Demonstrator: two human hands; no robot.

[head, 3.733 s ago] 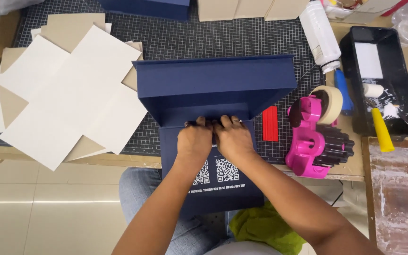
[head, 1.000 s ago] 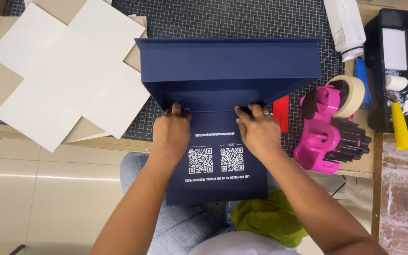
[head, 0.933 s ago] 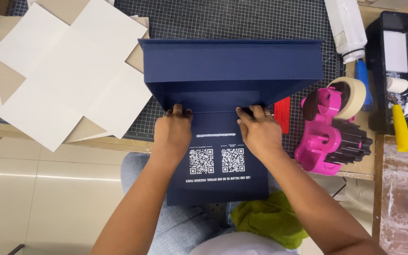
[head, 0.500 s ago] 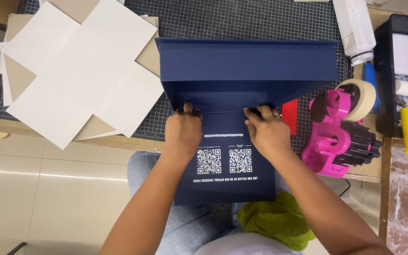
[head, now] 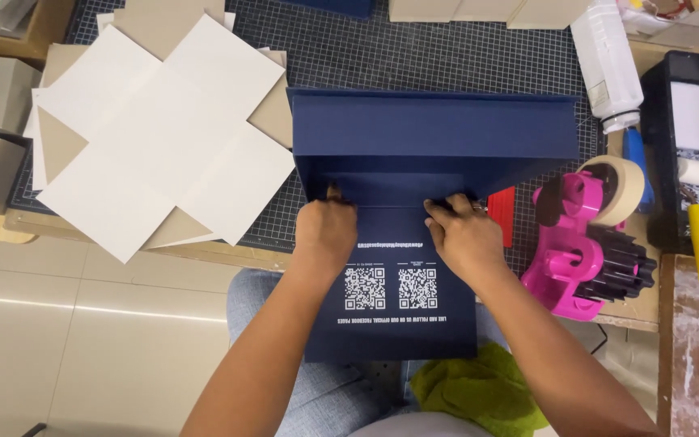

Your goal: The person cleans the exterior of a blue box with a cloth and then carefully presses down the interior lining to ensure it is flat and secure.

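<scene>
Dark gridded cutting mat [head: 414, 57] covers the wooden table [head: 204, 252]; pale tiled floor [head: 82, 340] fills the lower left of the frame. Navy box [head: 414, 162] sits centre frame, its printed flap [head: 390, 307] hanging over the table's near edge above the person's lap. Left hand [head: 327, 231] and right hand [head: 459, 235] both press fingertips down on the fold where flap meets box, fingers curled, nothing clamped. Stack of white and tan card sheets [head: 155, 129] takes the upper left, just beside the box. Pink tape dispenser [head: 580, 243] crowds the right, red scraper [head: 502, 214] between it and the box. White bottle [head: 608, 61] and black tray [head: 693, 146] in the upper right. Green cloth [head: 479, 392] at bottom. Open mat only above the box.
</scene>
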